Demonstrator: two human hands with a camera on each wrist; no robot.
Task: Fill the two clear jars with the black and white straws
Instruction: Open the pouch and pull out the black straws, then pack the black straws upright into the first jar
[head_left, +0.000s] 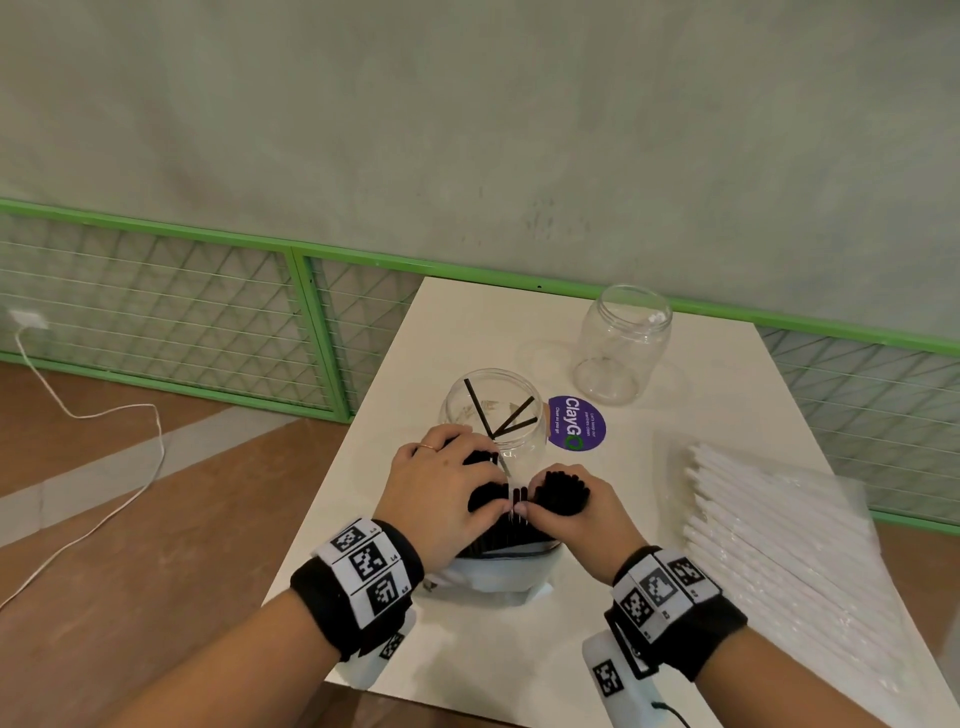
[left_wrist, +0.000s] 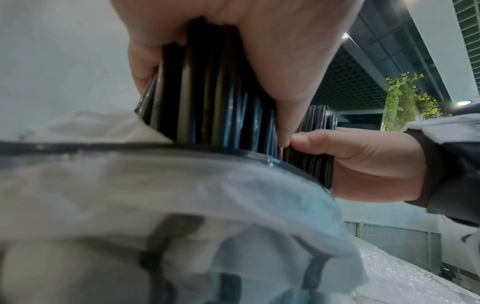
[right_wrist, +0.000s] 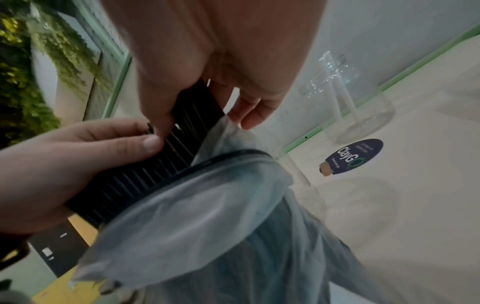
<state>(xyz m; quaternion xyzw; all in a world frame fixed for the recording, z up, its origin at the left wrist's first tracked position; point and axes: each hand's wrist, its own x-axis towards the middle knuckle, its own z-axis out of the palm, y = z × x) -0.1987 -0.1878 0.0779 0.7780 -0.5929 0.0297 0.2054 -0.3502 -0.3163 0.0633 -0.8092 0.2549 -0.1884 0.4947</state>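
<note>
A bundle of black straws (head_left: 519, 499) stands up out of a clear plastic bag (head_left: 488, 577) near the table's front. My left hand (head_left: 447, 488) grips the left part of the bundle (left_wrist: 207, 92). My right hand (head_left: 566, 506) grips the right part (right_wrist: 192, 107), and the two thumbs meet in the middle. Just behind my hands, the near clear jar (head_left: 496, 415) holds three black straws. The far clear jar (head_left: 621, 345) holds two white straws (right_wrist: 337, 102). A pack of white straws (head_left: 774, 535) lies at the right.
A purple round sticker (head_left: 577, 428) sits on the white table (head_left: 467, 322) between the jars. A green mesh fence (head_left: 291, 291) runs behind the table. A white cable (head_left: 104, 415) lies on the wooden floor at the left.
</note>
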